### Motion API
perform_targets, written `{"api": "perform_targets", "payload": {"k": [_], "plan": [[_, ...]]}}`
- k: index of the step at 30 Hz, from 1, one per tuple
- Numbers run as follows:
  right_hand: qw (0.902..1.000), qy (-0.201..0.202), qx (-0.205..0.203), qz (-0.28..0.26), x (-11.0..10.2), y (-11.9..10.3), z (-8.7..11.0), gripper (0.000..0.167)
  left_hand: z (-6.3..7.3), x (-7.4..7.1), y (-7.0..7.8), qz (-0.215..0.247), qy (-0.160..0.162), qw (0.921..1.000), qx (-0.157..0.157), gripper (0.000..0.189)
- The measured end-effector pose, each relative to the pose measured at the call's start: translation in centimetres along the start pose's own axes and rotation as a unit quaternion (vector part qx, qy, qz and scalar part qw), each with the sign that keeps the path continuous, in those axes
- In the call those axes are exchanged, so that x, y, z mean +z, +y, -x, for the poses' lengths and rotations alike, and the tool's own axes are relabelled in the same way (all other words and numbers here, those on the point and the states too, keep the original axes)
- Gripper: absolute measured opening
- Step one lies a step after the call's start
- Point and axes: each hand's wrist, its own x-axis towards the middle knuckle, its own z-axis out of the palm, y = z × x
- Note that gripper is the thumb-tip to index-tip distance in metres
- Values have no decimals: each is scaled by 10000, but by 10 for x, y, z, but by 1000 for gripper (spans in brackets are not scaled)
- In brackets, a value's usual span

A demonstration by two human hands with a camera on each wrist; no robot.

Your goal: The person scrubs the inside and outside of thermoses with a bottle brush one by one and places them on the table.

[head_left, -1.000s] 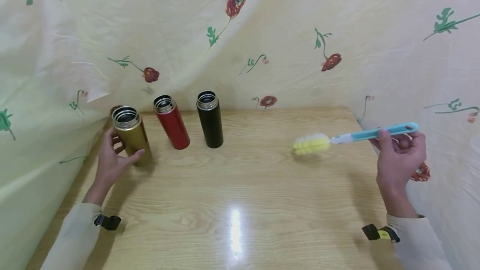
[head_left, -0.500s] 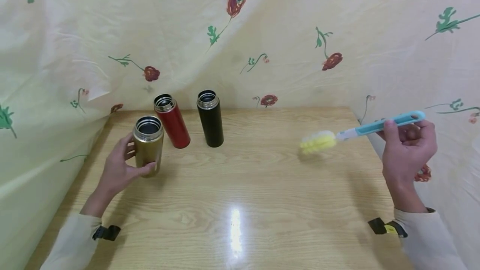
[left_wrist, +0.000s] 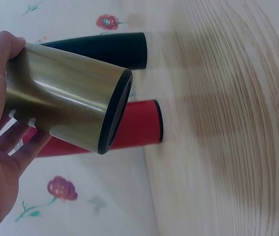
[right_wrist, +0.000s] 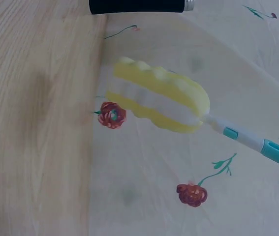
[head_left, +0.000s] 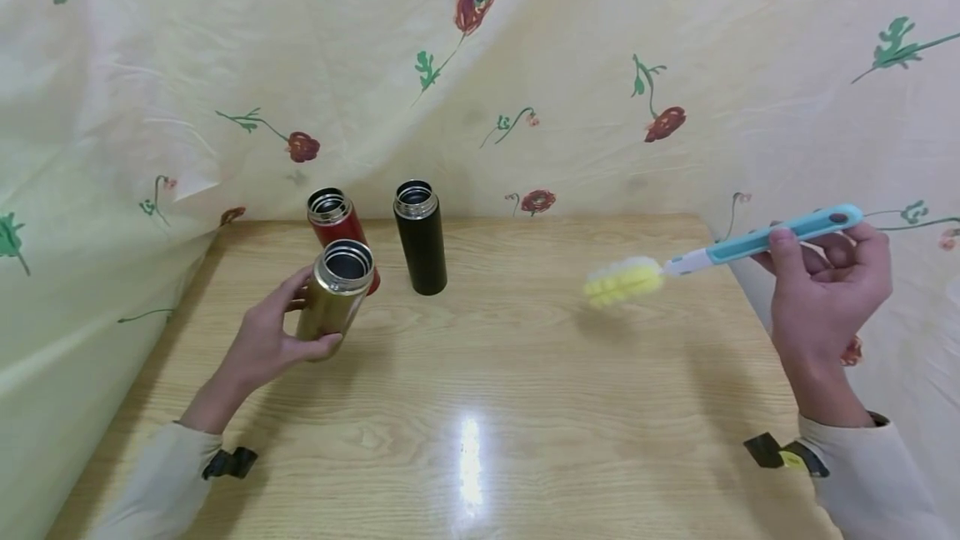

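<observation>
Gold vacuum flask and left hand have come rightward toward the black vacuum flask since the earlier frames, and the flask now overlaps the red vacuum flask in the head view. Three open-mouthed flasks are present, one of each colour, with one bottle brush and two hands.

With the black flask as landmark, the gold one is to its left and nearer the person, tilted, its dark base raised off the surface in the left wrist view. The left grip holds it, thumb on one side and fingers on the other. The red flask stands just left of the black flask, apart from it; the gold body covers much of it from above.

Well to the right of the black flask, the right hand has its grip closed on the brush's blue handle. The yellow-and-white sponge head points back toward that flask, held above the surface.

Behind the black flask hangs one floral cloth, which also rises to its left and right. Two dark wrist straps, one per arm, lie nearer the person than the black flask.
</observation>
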Motion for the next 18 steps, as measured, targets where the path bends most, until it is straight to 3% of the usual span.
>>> {"api": "perform_targets", "payload": {"k": [6,13,18], "plan": [[9997,-174,-117,135,11,-11,-5,35,-4,8,6,96,-278,9996,-31,100],[9989,-400,-260,-38,26,-22,-10,36,-10,20,13,104,-385,9981,471,98],[9984,-384,-274,-326,39,-27,-11,37,-12,26,19,21,-471,9971,602,96]]}}
